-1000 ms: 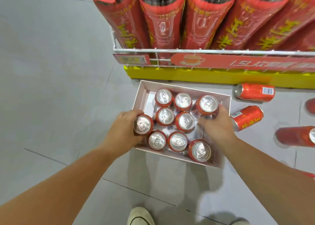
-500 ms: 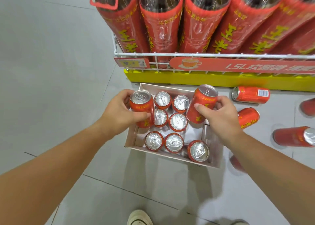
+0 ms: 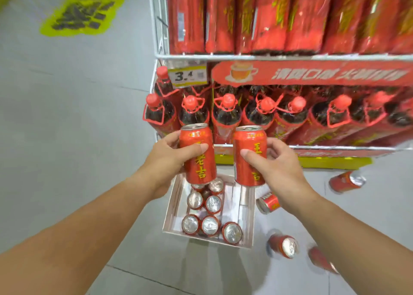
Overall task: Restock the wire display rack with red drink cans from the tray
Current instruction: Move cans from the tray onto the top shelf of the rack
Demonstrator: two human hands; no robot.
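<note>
Left hand (image 3: 165, 158): we clasp a red can (image 3: 197, 153), upright.
Right hand (image 3: 279, 162): we grasp a second can (image 3: 249, 156), at 3 o'clock from the first.
Tray (image 3: 173, 205): 6 o'clock below, cans standing inside.
Wire rack (image 3: 245, 57): 12 o'clock, bottles (image 3: 225, 113) shelved.

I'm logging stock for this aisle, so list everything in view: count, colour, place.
rack: one, white wire, ahead
tray: one, pale, on floor before rack
left can: one, red, held above tray
right can: one, red, held beside it
tray cans: at least six showing, red with silver lids, upright in tray
loose cans: four, red, on floor right of tray
bottles: one row, dark with red caps, lower shelf; count unclear
red-wrapped goods: one row, upper shelf, blurred
price tag: one, yellow-white, rack's left corner
floor marking: one, yellow-green, far left
left hand: one, grips left can
right hand: one, grips right can
</note>
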